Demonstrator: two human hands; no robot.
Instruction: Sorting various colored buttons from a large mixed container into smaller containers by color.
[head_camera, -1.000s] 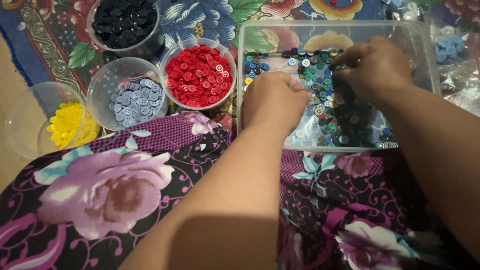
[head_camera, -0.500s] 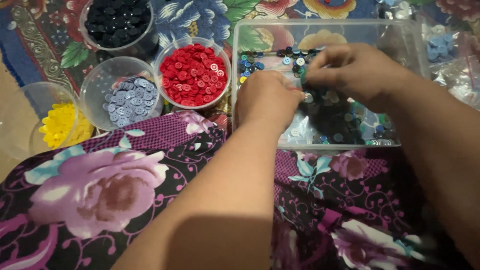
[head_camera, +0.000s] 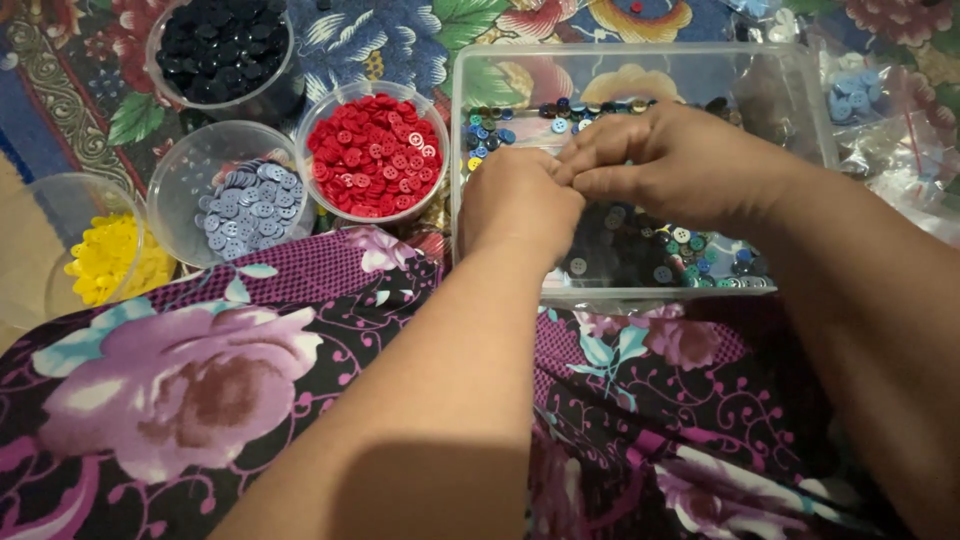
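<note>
Now my left hand (head_camera: 520, 200) and right hand (head_camera: 680, 160) have drawn together, fingertips meeting over the clear rectangular plastic tub (head_camera: 800, 80) of mixed blue and dark buttons (head_camera: 640, 250); anything pinched is hidden; sorting continues there.

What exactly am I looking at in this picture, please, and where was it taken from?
A camera worn on a person's head looks down at their own bare hands. The left hand and right hand meet, fingertips together, over a clear plastic box of mixed buttons. Whether they pinch a button is hidden. To the left stand round tubs of red buttons, grey-blue buttons, black buttons and yellow buttons, on a flowered cloth.
</note>
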